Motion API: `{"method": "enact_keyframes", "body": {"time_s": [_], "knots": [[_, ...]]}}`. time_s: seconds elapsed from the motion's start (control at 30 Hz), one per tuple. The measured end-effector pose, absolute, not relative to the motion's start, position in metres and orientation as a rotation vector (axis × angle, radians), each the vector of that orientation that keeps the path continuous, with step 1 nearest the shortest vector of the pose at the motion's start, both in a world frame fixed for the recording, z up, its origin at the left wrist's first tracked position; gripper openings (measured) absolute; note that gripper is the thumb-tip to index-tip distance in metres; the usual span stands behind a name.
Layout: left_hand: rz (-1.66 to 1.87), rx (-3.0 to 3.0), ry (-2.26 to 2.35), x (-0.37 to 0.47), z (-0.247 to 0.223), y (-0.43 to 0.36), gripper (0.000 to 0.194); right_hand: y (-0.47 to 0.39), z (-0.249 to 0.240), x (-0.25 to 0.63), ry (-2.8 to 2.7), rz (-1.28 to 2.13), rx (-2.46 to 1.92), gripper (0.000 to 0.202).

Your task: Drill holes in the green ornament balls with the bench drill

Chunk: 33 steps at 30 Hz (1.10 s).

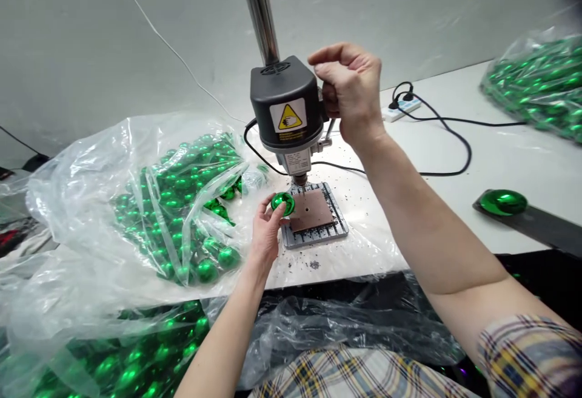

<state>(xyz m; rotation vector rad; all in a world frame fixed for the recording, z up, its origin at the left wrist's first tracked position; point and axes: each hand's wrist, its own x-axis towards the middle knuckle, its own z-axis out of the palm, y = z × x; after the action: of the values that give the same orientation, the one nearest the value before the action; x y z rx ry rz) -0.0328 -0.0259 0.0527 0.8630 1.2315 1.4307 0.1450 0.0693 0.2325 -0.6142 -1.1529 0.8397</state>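
My left hand (269,228) grips a shiny green ball (282,204) between thumb and fingers, at the left edge of a drill press base (317,240). A brown plate (318,209) with a small hole lies on that base, with dark shavings scattered around. Above it stands the black drill head (286,104), which bears a yellow warning label. My right hand (348,82) is raised at the right side of the head, its fingers curled; what they hold, if anything, is hidden.
Clear plastic bags of green balls lie at the left (177,204) and back right (541,88). A power strip (404,107) with black cables sits behind my right forearm. Another green piece (504,202) rests on a dark strip (545,228) at the right.
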Motion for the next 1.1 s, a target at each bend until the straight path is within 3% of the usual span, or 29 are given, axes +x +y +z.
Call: {"method": "enact_keyframes", "body": {"time_s": [0.63, 1.1], "knots": [[1.306, 1.515, 1.475, -0.008, 0.015, -0.002, 0.050, 0.071, 0.232, 0.146, -1.169, 0.842, -0.508, 0.011], [1.423, 1.315, 1.378, -0.007, 0.006, 0.002, 0.054, 0.067, 0.234, 0.147, -1.170, 0.821, -0.632, 0.013]]}}
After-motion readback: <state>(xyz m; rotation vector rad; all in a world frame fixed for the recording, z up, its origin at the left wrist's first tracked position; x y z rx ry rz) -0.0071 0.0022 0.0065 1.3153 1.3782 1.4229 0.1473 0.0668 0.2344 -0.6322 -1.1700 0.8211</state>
